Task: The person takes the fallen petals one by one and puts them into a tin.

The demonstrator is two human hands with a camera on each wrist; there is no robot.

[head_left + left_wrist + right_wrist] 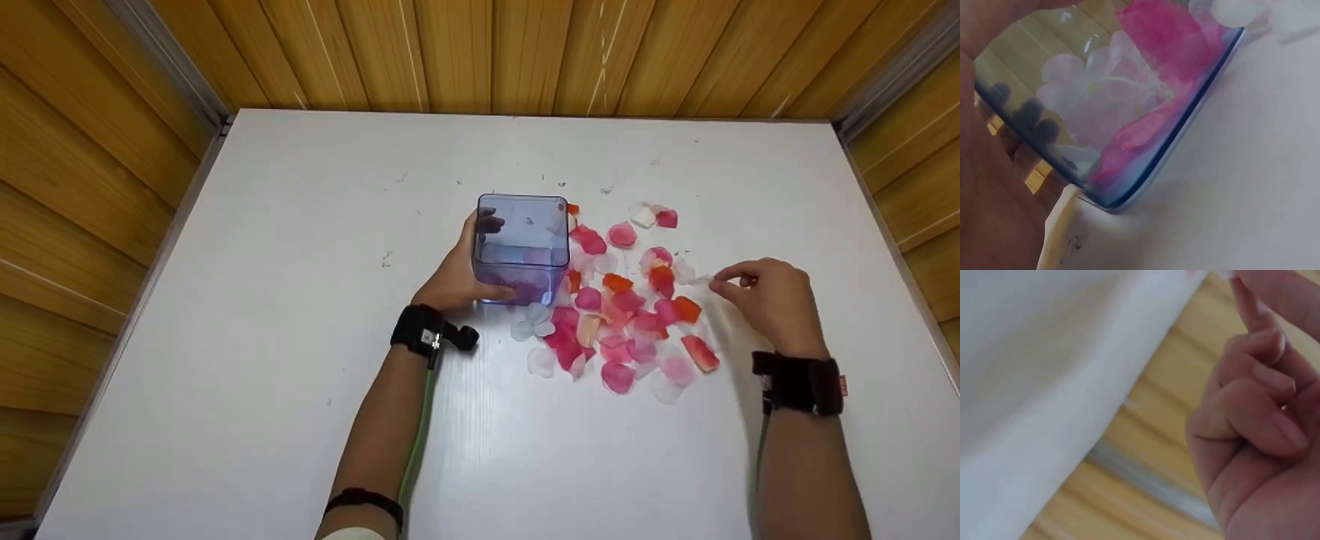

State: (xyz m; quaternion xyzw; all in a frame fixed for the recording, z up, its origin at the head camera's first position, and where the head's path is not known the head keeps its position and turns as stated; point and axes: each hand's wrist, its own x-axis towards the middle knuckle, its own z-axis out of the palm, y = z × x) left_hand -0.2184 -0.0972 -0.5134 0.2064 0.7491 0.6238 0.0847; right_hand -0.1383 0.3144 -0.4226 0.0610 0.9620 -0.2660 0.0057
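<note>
My left hand (454,276) grips a clear bluish-purple square box (523,251) by its left side, thumb along the near wall and fingers behind. In the left wrist view, pink and white petals (1168,36) show through the box wall. On the right, my right hand (776,304) pinches a thin white petal (700,280) between thumb and index finger, at the right edge of the scattered petals. The other fingers (1258,410) of that hand are curled in toward the palm in the right wrist view.
Loose petals in pink, red, orange and white (619,349) spread over the white table (247,300) right of the box. A pale, several-lobed blossom (534,322) lies just in front of the box. Wood-patterned panels (450,56) stand behind the table and along its sides.
</note>
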